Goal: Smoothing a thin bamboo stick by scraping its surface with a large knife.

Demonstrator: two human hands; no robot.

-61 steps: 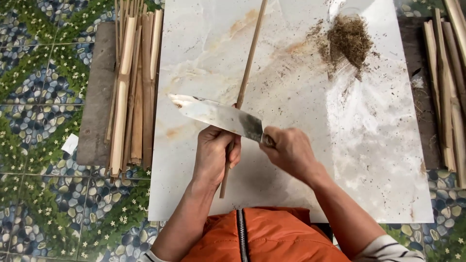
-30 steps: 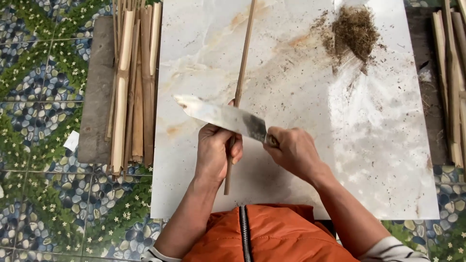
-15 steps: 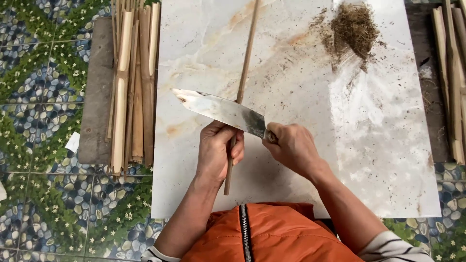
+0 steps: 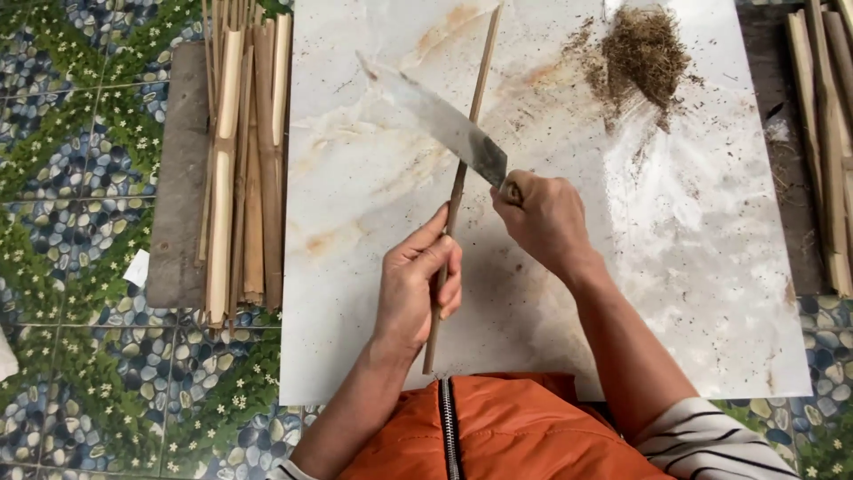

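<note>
In the head view, the thin bamboo strip (image 4: pixel 462 169) lies with its long axis running near to far, leaning slightly to the right as it goes away from the person. Its near end sits just in front of the orange jacket (image 4: pixel 498 436), and its far end reaches the top edge of the pale marbled board (image 4: pixel 711 293). The strip is slender, straight and light brown, about even in width along its length.

The left hand (image 4: pixel 418 284) is closed around the strip's near part, thumb and fingers wrapped on it, with a short length sticking out below the fist. The right hand (image 4: pixel 542 218) lies just to the right of the strip and a little farther away, clenched on the handle of a broad knife (image 4: pixel 444 120). The blade points far and left, and crosses the strip at a slant just beyond the left hand; whether the edge bites into the strip or only rests on it cannot be told. The left hand is the one on the strip; the right hand meets it only through the blade.

A heap of brown shavings (image 4: pixel 644 53) lies at the far right of the board, well apart from both hands. A stack of wider bamboo slats (image 4: pixel 244 160) rests left of the board on a grey slab (image 4: pixel 173 178), and more slats (image 4: pixel 822 133) lie along the right edge, over a patterned tile floor (image 4: pixel 71 178).
</note>
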